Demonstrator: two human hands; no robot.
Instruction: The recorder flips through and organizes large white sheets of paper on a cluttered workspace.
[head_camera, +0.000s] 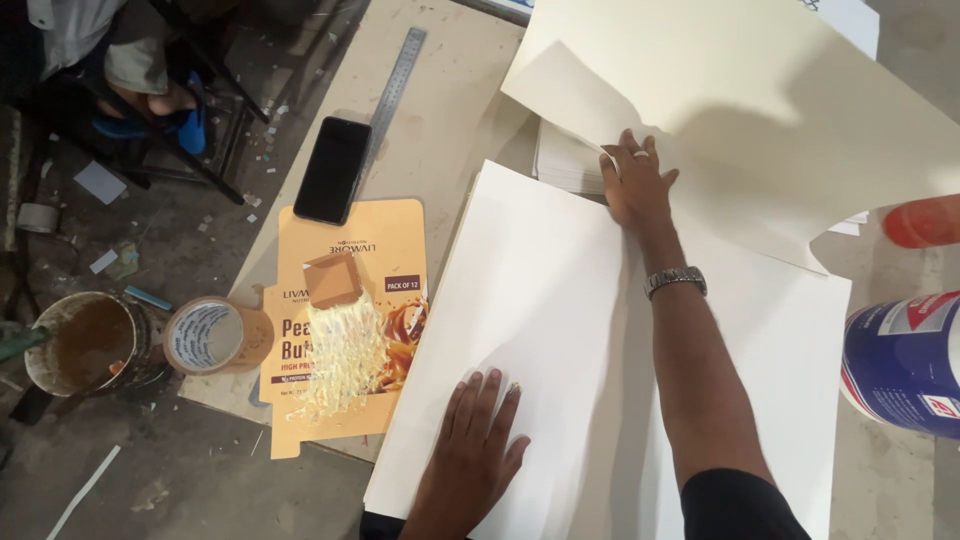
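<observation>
A silver metal wristwatch (675, 280) circles the right wrist; above it, a ring (641, 154) sits on the right hand (636, 186); below it, a black sleeve (740, 505).

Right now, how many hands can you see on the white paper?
2. The left hand lies flat near the bottom edge of the big white sheet. The right hand reaches to the top, at the stack of paper under a lifted sheet.

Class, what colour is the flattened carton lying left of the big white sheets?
The flattened carton is orange with a brown panel and whitish glue smeared over it; the head view shows it.
</observation>
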